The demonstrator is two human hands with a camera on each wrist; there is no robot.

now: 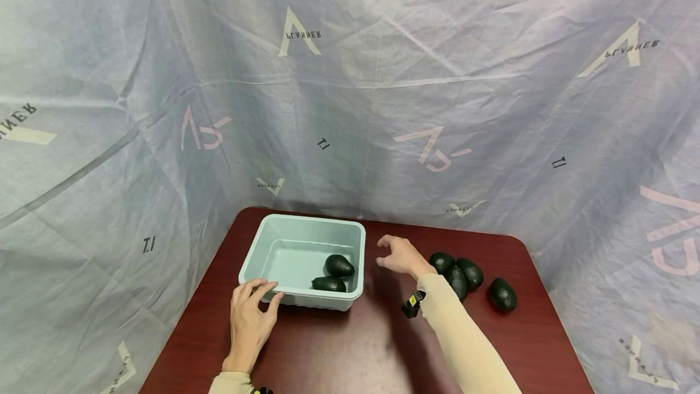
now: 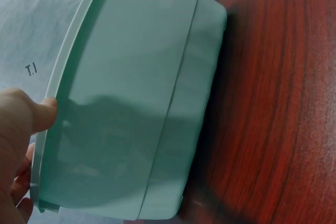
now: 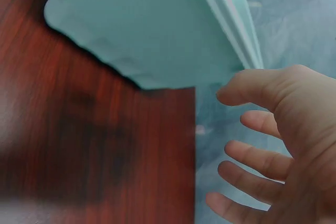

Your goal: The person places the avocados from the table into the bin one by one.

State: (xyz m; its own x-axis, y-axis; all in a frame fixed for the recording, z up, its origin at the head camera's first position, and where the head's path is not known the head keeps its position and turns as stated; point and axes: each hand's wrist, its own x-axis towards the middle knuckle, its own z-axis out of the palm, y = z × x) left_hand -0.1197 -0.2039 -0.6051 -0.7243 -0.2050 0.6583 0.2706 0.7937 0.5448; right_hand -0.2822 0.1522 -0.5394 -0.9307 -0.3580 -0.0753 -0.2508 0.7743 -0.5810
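A pale green plastic basin [image 1: 301, 254] stands on the table with two dark avocados [image 1: 339, 265] in its near right corner. My left hand [image 1: 251, 318] pinches the basin's near left rim. In the left wrist view the thumb [image 2: 46, 115] lies on the outer side of the rim, the other fingers beyond it. My right hand [image 1: 403, 256] hovers over the table just right of the basin, holding nothing. Its fingers are spread and loosely bent in the right wrist view, apart from the basin wall [image 3: 131, 30].
Several more avocados [image 1: 470, 272] lie in a cluster behind the right forearm, and a single avocado [image 1: 502, 295] lies farther right. The red-brown table [image 1: 339, 357] ends at grey printed cloth [image 1: 350, 108] at the back and sides.
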